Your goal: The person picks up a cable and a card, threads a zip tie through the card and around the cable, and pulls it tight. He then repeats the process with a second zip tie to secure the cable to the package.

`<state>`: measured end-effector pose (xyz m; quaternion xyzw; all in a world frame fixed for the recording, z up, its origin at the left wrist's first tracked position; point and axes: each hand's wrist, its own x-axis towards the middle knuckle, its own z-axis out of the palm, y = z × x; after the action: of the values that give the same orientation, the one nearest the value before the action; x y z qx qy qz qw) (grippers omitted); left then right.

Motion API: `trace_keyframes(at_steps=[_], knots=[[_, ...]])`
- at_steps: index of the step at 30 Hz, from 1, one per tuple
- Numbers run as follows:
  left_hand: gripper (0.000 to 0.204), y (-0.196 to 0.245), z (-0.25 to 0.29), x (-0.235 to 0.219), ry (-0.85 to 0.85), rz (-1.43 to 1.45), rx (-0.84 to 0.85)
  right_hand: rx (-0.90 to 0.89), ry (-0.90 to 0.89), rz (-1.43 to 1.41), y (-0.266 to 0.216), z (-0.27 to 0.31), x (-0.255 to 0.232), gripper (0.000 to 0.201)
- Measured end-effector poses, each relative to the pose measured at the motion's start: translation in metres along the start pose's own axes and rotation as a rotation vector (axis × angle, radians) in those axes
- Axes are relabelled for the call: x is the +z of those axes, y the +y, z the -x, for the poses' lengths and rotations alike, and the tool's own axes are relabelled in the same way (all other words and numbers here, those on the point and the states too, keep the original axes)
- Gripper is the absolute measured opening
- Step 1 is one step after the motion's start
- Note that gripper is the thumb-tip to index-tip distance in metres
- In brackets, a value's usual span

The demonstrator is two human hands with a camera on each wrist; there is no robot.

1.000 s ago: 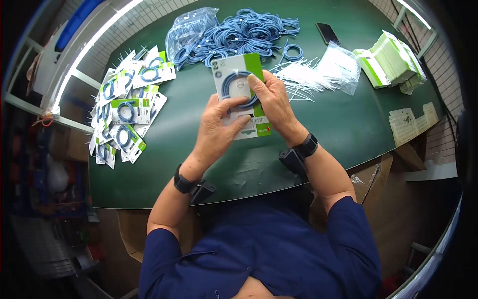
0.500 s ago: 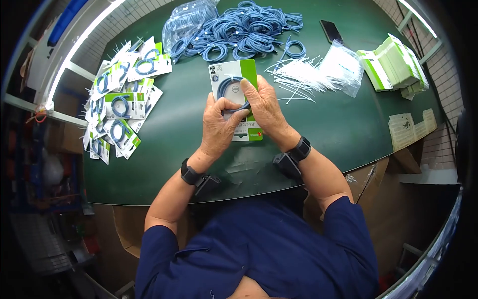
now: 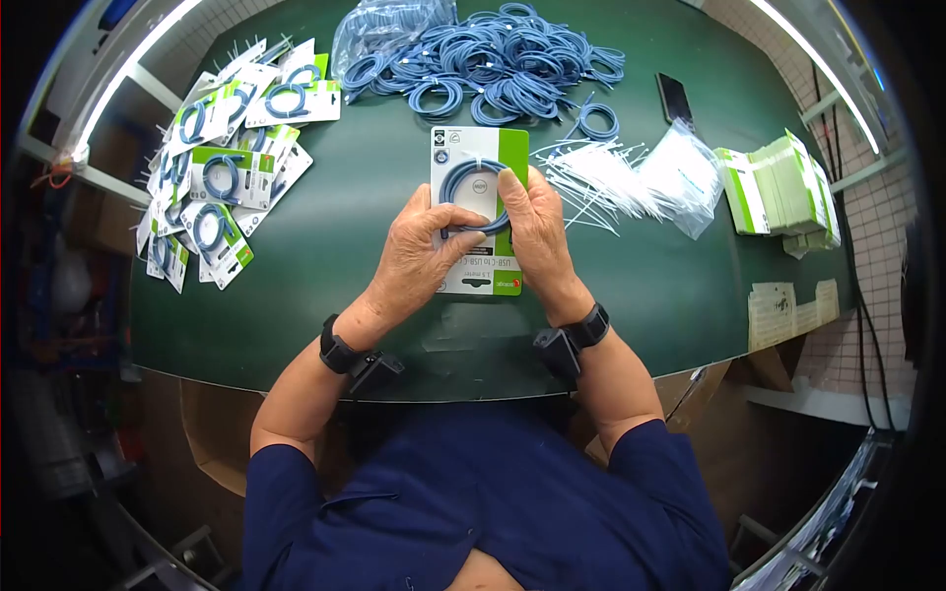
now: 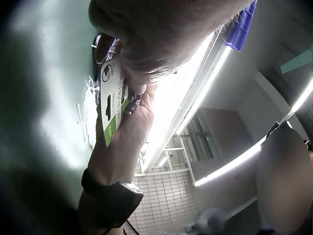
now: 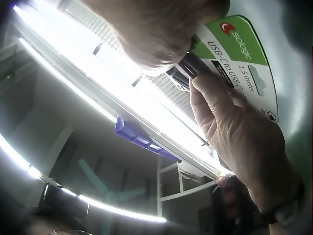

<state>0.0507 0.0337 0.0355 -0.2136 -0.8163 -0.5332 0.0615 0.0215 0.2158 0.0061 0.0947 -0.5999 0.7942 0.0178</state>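
Observation:
A white and green USB-C cable card [image 3: 512,148] is held up over the table between both hands. On its face lies a coiled blue cable [image 3: 453,181], with a white tie at the top of the coil. My left hand [image 3: 419,246] pinches the lower part of the coil between thumb and fingers. From the right edge, my right hand [image 3: 539,231] grips the card, its thumb pressing on the coil's right side. In the right wrist view the card's printed end [image 5: 249,63] shows beside the left hand's thumb. The right hand's fingers behind the card are hidden.
Finished-looking cards with cables [image 3: 222,177] pile at the left. Loose blue cables [image 3: 503,59] heap at the back beside a plastic bag [image 3: 384,34]. White zip ties [image 3: 601,182], a clear bag [image 3: 682,177], a phone [image 3: 674,98] and stacked cards [image 3: 778,187] lie to the right.
The card has turned from slightly tilted to nearly upright in the head view, both hands keeping hold of it. The head view has shifted, so the surroundings appear displaced.

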Motion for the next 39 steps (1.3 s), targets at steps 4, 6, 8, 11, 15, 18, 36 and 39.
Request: trace_keyframes(at_steps=[4,6,8,11,15,18,36,39], knots=[[0.015,-0.004,0.001,0.009,0.039,0.085,-0.100,-0.011,0.002,0.107,-0.001,0.001,0.001,0.038],[0.015,-0.010,0.002,0.011,0.062,0.029,-0.055,0.003,0.000,0.114,0.006,0.002,0.000,0.038],[0.015,-0.013,0.003,0.009,0.068,0.000,-0.028,0.022,0.008,0.123,0.011,0.002,0.000,0.038],[0.027,-0.014,0.004,0.000,-0.002,-0.067,-0.030,0.071,-0.012,0.025,0.013,0.000,0.002,0.039],[0.041,-0.012,-0.004,-0.002,0.198,0.447,-0.106,0.105,-0.053,0.014,0.012,-0.001,-0.002,0.039],[0.046,-0.022,-0.013,-0.013,0.108,0.373,-0.125,0.054,-0.054,0.112,0.010,0.002,0.005,0.037],[0.035,-0.064,-0.018,-0.006,0.154,0.379,-0.075,-0.600,0.187,0.878,0.016,-0.011,0.020,0.024],[0.031,-0.063,-0.019,-0.006,0.160,0.459,-0.122,-0.586,0.189,0.877,0.021,-0.012,0.017,0.022]])
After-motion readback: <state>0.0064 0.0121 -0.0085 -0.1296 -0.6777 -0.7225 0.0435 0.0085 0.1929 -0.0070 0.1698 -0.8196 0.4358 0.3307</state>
